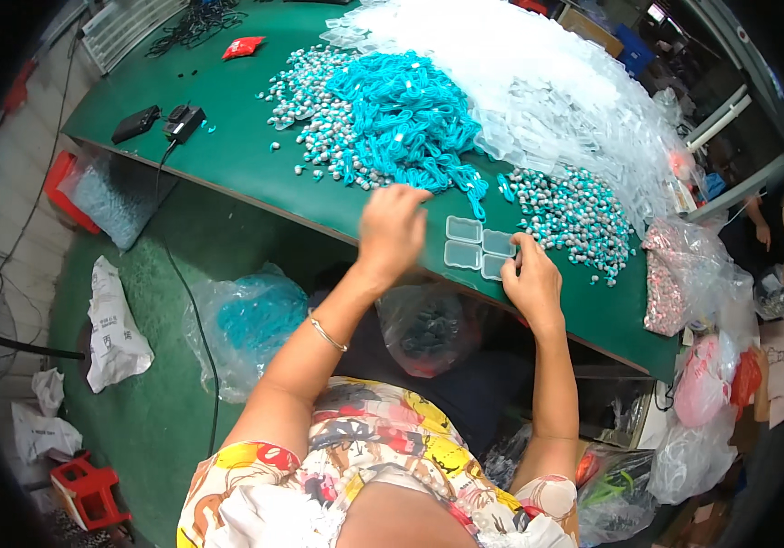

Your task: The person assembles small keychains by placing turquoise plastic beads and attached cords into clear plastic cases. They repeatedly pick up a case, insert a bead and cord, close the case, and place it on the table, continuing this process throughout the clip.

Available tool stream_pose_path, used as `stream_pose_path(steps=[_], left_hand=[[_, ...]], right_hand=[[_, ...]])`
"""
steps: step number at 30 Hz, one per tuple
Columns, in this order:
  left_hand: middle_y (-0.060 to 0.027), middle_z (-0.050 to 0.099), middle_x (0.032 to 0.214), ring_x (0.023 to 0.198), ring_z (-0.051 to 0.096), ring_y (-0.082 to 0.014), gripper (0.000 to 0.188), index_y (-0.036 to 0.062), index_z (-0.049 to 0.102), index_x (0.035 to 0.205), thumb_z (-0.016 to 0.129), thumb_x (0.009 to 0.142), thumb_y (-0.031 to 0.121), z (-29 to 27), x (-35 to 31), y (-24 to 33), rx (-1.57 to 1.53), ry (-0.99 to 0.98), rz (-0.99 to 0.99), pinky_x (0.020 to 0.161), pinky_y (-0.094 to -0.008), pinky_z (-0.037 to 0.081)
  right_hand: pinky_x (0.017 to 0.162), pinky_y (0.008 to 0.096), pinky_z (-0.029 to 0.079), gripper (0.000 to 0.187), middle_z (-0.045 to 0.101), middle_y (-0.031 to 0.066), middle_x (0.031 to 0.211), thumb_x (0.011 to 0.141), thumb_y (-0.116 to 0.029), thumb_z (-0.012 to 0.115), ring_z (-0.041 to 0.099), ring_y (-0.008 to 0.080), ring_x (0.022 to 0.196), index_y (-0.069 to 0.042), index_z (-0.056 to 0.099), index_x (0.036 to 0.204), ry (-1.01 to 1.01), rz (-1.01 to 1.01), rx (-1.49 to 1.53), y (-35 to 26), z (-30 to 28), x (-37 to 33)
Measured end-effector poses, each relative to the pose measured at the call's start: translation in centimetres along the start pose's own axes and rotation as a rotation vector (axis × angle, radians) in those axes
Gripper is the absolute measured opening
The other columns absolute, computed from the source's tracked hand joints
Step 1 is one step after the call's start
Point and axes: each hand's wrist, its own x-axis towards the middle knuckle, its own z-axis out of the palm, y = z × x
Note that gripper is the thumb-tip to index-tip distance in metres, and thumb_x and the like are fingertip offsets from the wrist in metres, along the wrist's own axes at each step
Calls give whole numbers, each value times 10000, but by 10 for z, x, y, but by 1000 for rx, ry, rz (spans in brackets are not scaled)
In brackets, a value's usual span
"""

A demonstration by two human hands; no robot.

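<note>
A green-topped table [227, 132] spreads out under and beyond both hands. The largest load on it is a heap of clear plastic cases [561, 114], well past the right hand and reaching to its right. Straight beyond the left hand rises a heap of teal looped cords [401, 114]; past that hand and to its left, along the cords, lies a scatter of grey-and-teal bead-like pieces [305, 87], and a second pile of similar pieces [574, 215] sits just beyond and right of the right hand. Below the table, nearer the body and to the left of the left hand, is a clear bag with teal contents [259, 315]; farther left stands a white sack [113, 333] with rows of dark print down its front. The left hand [394, 233] is blurred above the table's near edge, fingers curled near the cords; I cannot tell whether it grips anything. The right hand [533, 279] has thumb and forefinger bent at the right side of the small clear boxes [463, 255], four shallow sections set two by two between the hands; whether it pinches them I cannot tell. Well left of the left hand rests a black power adapter [182, 122], and beyond that a red packet [243, 47]. A bangle [326, 334] rings the left wrist.
</note>
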Motion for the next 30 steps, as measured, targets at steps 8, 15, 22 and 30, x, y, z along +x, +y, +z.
stream_pose_path(steps=[8, 15, 22, 30], left_hand=[[-31, 645, 910, 885, 624, -247, 207, 148, 721, 958, 766, 756, 137, -17, 13, -57, 361, -32, -63, 731, -399, 432], [-38, 598, 808, 797, 611, -247, 122, 133, 707, 873, 757, 766, 167, 1, 23, -64, 470, -65, -10, 672, -407, 382], [-39, 595, 803, 791, 609, -253, 94, 128, 691, 841, 740, 763, 147, -3, 20, -60, 426, -32, 44, 659, -412, 377], [-61, 598, 832, 805, 612, -268, 93, 119, 675, 876, 694, 785, 123, 2, 22, -61, 410, -60, 81, 666, -430, 394]], right_hand=[[662, 433, 500, 245, 622, 97, 853, 829, -97, 628, 633, 313, 737, -78, 618, 1073, 94, 25, 116, 3, 12, 1], [634, 392, 497, 174, 619, 97, 841, 827, -38, 619, 621, 275, 698, -58, 647, 997, 183, -64, 158, 17, 8, 0], [594, 320, 479, 160, 636, 102, 860, 824, 18, 619, 580, 197, 629, -24, 663, 972, 222, -29, 255, 32, 0, 2], [586, 295, 480, 136, 655, 91, 842, 833, 12, 629, 582, 166, 601, -30, 682, 951, 283, -1, 253, 44, -9, 3]])
